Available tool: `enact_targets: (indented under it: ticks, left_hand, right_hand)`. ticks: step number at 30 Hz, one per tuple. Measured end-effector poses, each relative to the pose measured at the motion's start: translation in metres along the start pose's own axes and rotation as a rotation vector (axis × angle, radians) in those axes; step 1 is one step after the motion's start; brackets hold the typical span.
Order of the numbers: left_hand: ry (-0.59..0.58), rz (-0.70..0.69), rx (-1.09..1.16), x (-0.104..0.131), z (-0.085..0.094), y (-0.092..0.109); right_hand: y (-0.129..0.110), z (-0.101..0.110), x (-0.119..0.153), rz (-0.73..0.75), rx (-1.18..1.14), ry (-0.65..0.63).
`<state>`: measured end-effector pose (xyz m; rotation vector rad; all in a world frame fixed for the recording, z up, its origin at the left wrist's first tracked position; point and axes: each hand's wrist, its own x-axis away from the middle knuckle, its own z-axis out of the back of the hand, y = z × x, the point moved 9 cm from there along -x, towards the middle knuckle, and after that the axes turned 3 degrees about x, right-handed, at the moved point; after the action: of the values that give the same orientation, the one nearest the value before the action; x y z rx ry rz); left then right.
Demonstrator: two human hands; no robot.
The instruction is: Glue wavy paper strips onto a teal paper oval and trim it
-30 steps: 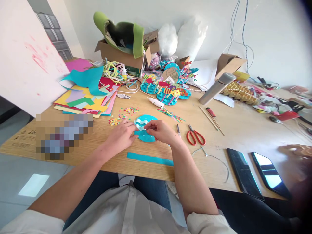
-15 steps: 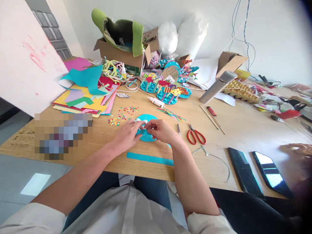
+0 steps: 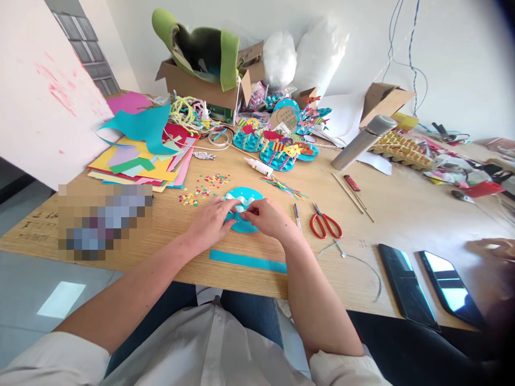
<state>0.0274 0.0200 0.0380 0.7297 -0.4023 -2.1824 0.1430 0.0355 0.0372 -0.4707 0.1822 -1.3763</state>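
Observation:
A round blue disc (image 3: 246, 227) with pale dots lies flat on the table in front of me. Across it runs a wavy strip (image 3: 244, 200), white to pale blue. My left hand (image 3: 211, 221) rests on the disc's left side, fingers stretched out and thumb apart, its fingertips touching the wavy paper. From the right, my right hand (image 3: 267, 217) pinches at a lower wavy piece near the disc's middle; its fingertips partly hide what they hold. Nearer to me lies a straight blue paper strip (image 3: 245, 260), partly under my right forearm.
Red-handled scissors (image 3: 325, 221) and a pen (image 3: 297, 217) lie right of my hand. Confetti (image 3: 193, 197), a glue bottle (image 3: 259, 167) and thin coloured strips (image 3: 286, 187) lie beyond the disc. Two phones (image 3: 408, 287) and another person's hand (image 3: 501, 249) are at right.
My right hand has lowered and flattened slightly over the disc, baring more of the wavy strip. My left hand stays in place. The view has shifted a little.

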Motion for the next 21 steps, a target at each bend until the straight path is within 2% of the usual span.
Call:
enact_targets:
  ticks: [6, 11, 15, 21]
  left_hand:
    - [-0.008, -0.015, -0.062, 0.004, 0.004, 0.005]
    - [0.016, 0.026, -0.147, 0.021, 0.012, 0.004]
    - [-0.006, 0.029, -0.169, 0.032, 0.009, 0.004]
    - [-0.027, 0.012, -0.199, 0.034, 0.003, 0.007]
  right_hand:
    - [-0.002, -0.004, -0.001, -0.012, 0.078, -0.016]
    - [0.0, -0.008, -0.002, -0.026, 0.049, -0.03]
    - [0.001, -0.009, -0.002, -0.023, 0.063, -0.026]
    - [0.003, -0.008, -0.002, -0.059, 0.123, -0.014]
